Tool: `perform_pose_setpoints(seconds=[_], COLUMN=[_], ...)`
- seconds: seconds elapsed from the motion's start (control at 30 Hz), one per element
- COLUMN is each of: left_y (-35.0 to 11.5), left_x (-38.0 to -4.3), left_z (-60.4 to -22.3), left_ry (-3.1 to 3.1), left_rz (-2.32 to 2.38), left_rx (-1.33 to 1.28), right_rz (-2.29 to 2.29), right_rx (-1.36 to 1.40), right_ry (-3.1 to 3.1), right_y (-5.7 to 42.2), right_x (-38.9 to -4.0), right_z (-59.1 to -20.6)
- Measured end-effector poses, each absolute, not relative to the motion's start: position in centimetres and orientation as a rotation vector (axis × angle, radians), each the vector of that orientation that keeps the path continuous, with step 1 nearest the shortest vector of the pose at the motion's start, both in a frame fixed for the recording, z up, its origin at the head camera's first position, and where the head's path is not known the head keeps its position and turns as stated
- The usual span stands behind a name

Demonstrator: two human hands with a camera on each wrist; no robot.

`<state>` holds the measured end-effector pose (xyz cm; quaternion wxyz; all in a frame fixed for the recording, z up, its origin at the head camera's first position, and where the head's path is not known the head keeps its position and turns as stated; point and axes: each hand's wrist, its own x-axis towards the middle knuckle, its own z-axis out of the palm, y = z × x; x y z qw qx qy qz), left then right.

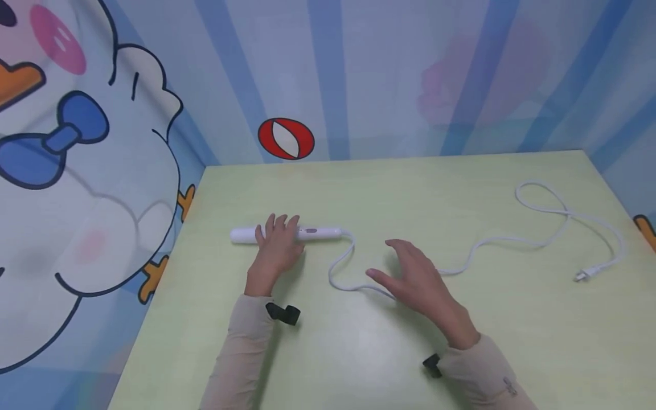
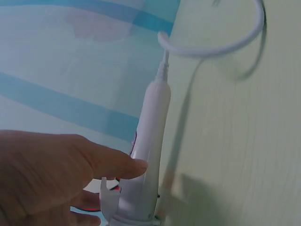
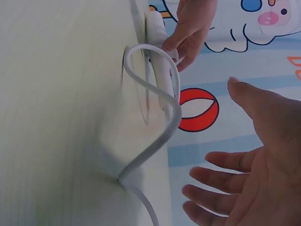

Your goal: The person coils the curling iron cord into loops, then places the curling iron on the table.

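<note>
A white curling iron (image 1: 323, 233) with a small button panel lies across the table, its cord leaving the right end. My left hand (image 1: 277, 245) holds it near the middle from above. In the left wrist view the thumb (image 2: 134, 167) presses the handle (image 2: 153, 113), close to a small lever (image 2: 109, 200); the other fingers are partly hidden behind it. To the right, my right hand (image 1: 417, 279) hovers over the white cord (image 1: 338, 279), fingers spread and holding nothing. Its open palm (image 3: 263, 188) shows in the right wrist view, apart from the looping cord (image 3: 155, 146).
The cord runs on to the right side of the pale green table (image 1: 359, 353), loops there, and ends in a plug (image 1: 584, 274). A cartoon-printed backdrop (image 1: 359, 74) stands along the table's back and left edges.
</note>
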<state>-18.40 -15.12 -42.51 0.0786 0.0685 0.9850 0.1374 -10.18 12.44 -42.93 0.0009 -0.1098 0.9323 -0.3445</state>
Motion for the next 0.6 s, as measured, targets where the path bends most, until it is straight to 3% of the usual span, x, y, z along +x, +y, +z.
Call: perform_pose_setpoints(seconds=[0.6], left_y=[-16.6], left_x=[-20.0], left_z=[-42.6], left_ry=[2.907], left_rz=[0.445], left_rx=[0.246], right_rz=[-1.092], right_rx=[-0.435], right_ry=[2.700], right_y=[9.8], right_x=[-10.1], right_z=[-44.1])
